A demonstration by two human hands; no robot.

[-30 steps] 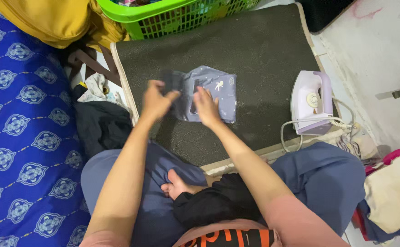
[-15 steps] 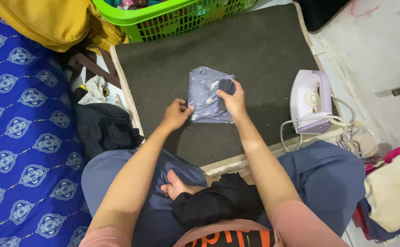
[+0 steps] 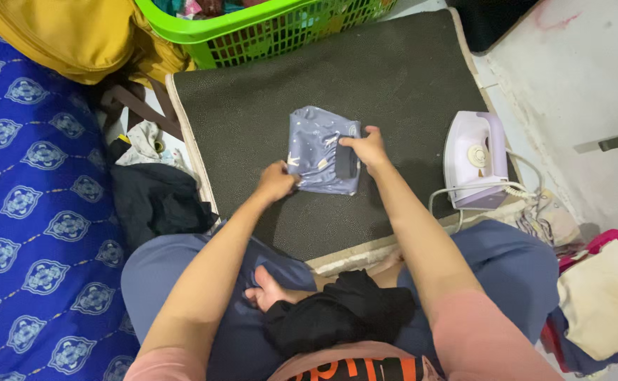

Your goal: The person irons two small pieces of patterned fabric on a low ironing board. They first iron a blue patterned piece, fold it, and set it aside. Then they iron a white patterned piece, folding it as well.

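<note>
A small folded blue-grey garment (image 3: 317, 144) with pale printed shapes lies on the dark mat (image 3: 393, 77). My left hand (image 3: 277, 181) pinches the garment's near left corner. My right hand (image 3: 367, 149) grips its right edge, where a darker band is folded over. Both arms reach forward over my crossed legs in blue trousers.
A lilac and white iron (image 3: 474, 159) stands on the mat's right side, its cord looped beside it. A green laundry basket (image 3: 252, 25) sits at the far edge. Yellow cloth (image 3: 69, 35), dark clothes (image 3: 157, 201) and a blue patterned sheet (image 3: 26, 212) lie left. A black cloth (image 3: 337, 310) rests in my lap.
The garment went from wider and spread out to a narrower fold. My right hand slid to its right edge, and my left hand came down to the near left corner.
</note>
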